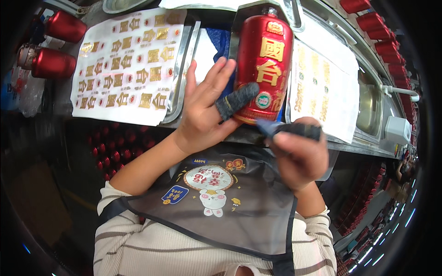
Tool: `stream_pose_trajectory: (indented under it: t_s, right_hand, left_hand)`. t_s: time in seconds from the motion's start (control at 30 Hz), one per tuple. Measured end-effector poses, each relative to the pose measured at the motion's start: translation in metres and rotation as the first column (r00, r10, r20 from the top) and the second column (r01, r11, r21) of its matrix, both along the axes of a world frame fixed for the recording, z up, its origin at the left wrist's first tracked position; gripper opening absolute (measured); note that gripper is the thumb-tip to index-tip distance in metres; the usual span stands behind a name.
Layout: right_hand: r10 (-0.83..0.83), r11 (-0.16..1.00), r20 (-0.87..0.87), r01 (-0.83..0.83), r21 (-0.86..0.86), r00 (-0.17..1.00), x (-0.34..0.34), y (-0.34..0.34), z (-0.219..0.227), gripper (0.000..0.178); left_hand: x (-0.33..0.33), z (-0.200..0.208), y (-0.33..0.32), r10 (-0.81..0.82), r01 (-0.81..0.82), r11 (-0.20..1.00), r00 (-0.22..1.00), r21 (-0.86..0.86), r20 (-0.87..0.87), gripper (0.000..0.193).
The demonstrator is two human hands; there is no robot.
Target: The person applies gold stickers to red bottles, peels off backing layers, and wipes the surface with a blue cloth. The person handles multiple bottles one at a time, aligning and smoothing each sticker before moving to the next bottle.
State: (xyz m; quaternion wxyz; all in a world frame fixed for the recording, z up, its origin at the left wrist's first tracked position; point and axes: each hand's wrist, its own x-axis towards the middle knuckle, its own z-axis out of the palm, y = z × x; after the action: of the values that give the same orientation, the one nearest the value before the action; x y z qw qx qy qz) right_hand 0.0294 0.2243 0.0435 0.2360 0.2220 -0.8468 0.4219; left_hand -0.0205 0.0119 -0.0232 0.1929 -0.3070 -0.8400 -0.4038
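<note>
A red bottle [251, 50] with raised gold characters and a round green-and-white label [263, 100] lies on its back, its base toward me. My left hand [202, 103] rests against its lower left side, fingers stretched and apart. The thumb, in a dark grey knitted finger sleeve [235, 101], lies across the bottle's lower front. My right hand [301, 156], smeared by motion and with a dark sleeve on a finger, is closed round a bluish pointed tool [267, 126] near the bottle's base. The tool's exact kind is too blurred to tell.
A sheet of gold character stickers [124, 64] lies on a metal tray [177, 103] at left. Another sheet [317, 87] lies at right, before a metal sink [368, 110]. Red bottles [53, 62] lie at far left; more line the right side. A metal bowl [122, 4] stands behind.
</note>
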Motion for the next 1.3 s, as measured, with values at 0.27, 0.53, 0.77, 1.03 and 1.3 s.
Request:
stream_pose_trajectory:
  t_s: [0.27, 0.53, 0.77, 1.03, 1.3]
  right_hand:
    - [-0.063, 0.986, 0.076, 0.074, -0.152, 0.995, 0.001, 0.0, -0.002, 0.036]
    - [-0.3, 0.932, 0.06, 0.306, -0.196, 0.952, 0.001, -0.001, -0.01, 0.04]
    - [-0.228, 0.969, 0.018, 0.228, -0.099, 0.974, -0.019, -0.002, 0.001, 0.037]
    - [-0.081, 0.995, 0.023, 0.082, -0.058, 0.996, -0.025, 0.006, -0.002, 0.042]
    - [-0.082, 0.994, 0.013, 0.082, -0.078, 0.997, -0.012, 0.011, -0.013, 0.041]
  left_hand:
    - [-0.01, 0.03, 0.005, -0.074, 0.077, 0.996, 0.994, -0.039, 0.084, 0.086]
    - [-0.023, 0.038, 0.016, -0.161, 0.161, 0.987, 0.985, 0.015, 0.06, 0.077]
    - [-0.026, 0.039, 0.023, -0.118, 0.119, 0.985, 0.993, -0.125, 0.009, 0.076]
    - [-0.018, 0.044, 0.025, -0.082, 0.091, 0.987, 0.994, -0.13, 0.066, 0.076]
    - [-0.011, 0.013, 0.014, -0.061, 0.072, 0.99, 0.994, -0.124, 0.087, 0.104]
